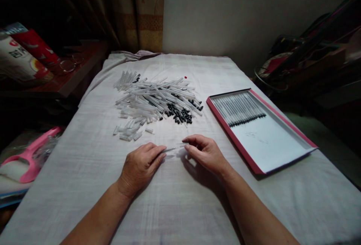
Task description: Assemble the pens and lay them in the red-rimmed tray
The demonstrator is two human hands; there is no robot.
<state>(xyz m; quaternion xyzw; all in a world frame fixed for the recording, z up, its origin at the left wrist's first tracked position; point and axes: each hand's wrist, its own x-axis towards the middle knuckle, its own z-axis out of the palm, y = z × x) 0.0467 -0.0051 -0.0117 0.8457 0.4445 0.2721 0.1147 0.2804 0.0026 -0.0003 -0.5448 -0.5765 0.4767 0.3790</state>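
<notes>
My left hand rests on the white cloth and pinches one end of a thin clear pen tube. My right hand pinches the tube's other end, fingers curled. Just beyond my hands lies a heap of clear pen tubes, with a cluster of small black caps at its right side and several short clear caps at its near left. A tiny red bit lies behind the heap.
A shallow red-edged box lid at the right holds a row of assembled pens at its far end. A pink object and packets sit off the table's left side. Bags lie at the far right.
</notes>
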